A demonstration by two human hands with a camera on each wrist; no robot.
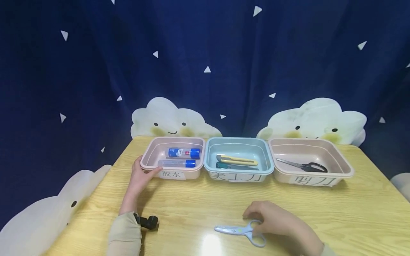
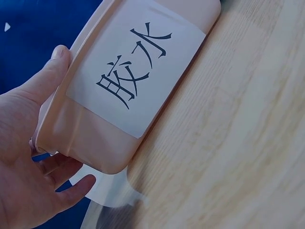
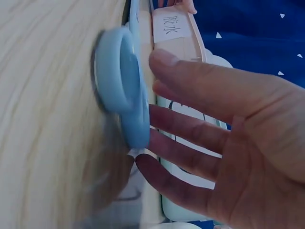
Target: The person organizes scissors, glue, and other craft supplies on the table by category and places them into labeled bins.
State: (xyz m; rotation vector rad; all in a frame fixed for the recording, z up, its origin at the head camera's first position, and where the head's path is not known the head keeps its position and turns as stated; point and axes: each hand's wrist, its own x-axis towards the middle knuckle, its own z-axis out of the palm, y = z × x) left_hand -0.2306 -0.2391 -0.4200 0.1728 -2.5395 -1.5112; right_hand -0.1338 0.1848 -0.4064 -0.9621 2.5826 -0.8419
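Observation:
My left hand (image 1: 141, 176) holds the left front corner of a pink plastic bin (image 2: 90, 129), thumb along the rim and fingers round the side. Inside that bin lie two clear glue bottles with blue caps, a larger one (image 1: 182, 153) and a slimmer one (image 1: 176, 163). Over the table, my right hand (image 1: 275, 218) reaches down at the handles of light blue scissors (image 1: 232, 230), which lie with blades pointing left. In the right wrist view the fingers are spread loosely beside the scissors' handle loops (image 3: 112, 71), with no grip on them visible.
A blue bin (image 1: 238, 141) in the middle contains a yellow utility knife (image 1: 240, 160) and a dark green one (image 1: 234, 166). To its right, another pink bin (image 1: 342, 167) holds black-handled scissors (image 1: 304, 166). Paper labels front the bins. A dark blue curtain (image 1: 205, 89) hangs behind the wooden table (image 1: 179, 213).

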